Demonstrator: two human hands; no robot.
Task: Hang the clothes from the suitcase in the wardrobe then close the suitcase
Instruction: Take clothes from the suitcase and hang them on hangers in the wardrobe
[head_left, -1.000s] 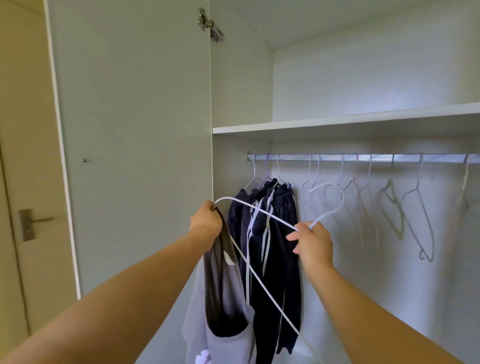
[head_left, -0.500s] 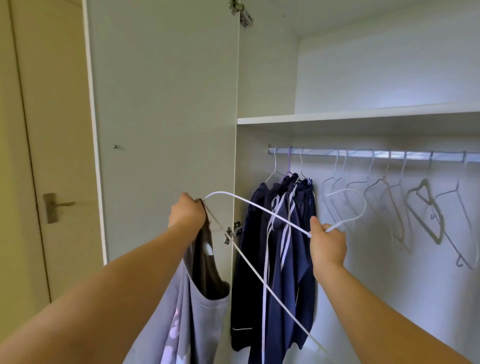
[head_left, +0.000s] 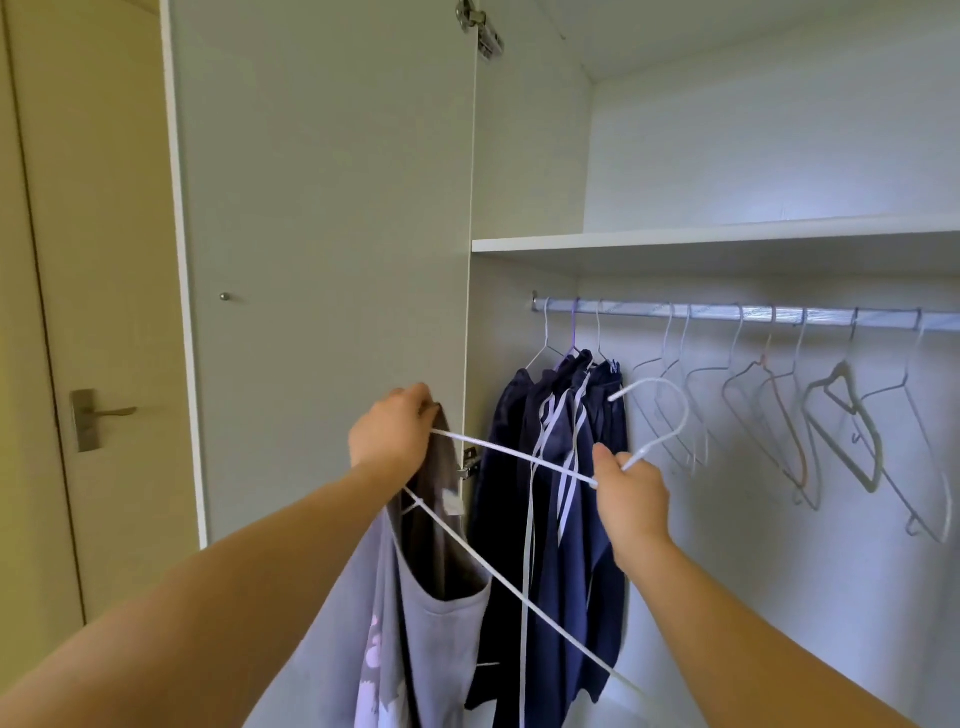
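The grey top (head_left: 441, 660) hangs from the left hand (head_left: 392, 434) in front of the wardrobe's open door (head_left: 322, 260), its neck opening gaping dark and a pale print showing low on the front. That hand's fingers are curled tight, pinching the top's neck edge together with one shoulder end of a white hanger (head_left: 519, 458). The hanger's upper arm runs from there across to the right hand (head_left: 631, 491), whose fingers are wrapped round the hanger's neck just under the hook, thumb raised. The lower bar slants down past the neck opening toward the bottom of the view; whether it passes inside the top I cannot tell. The hook curves up in front of the hanging space, below the rail (head_left: 727, 313) and not on it. Inside the wardrobe (head_left: 675, 241), navy clothes with white stripes (head_left: 550, 519) hang at the rail's left end, just behind the held hanger. To their right, a row of empty hangers (head_left: 841, 431) hangs. Far left, a room door (head_left: 104, 312) stands shut.
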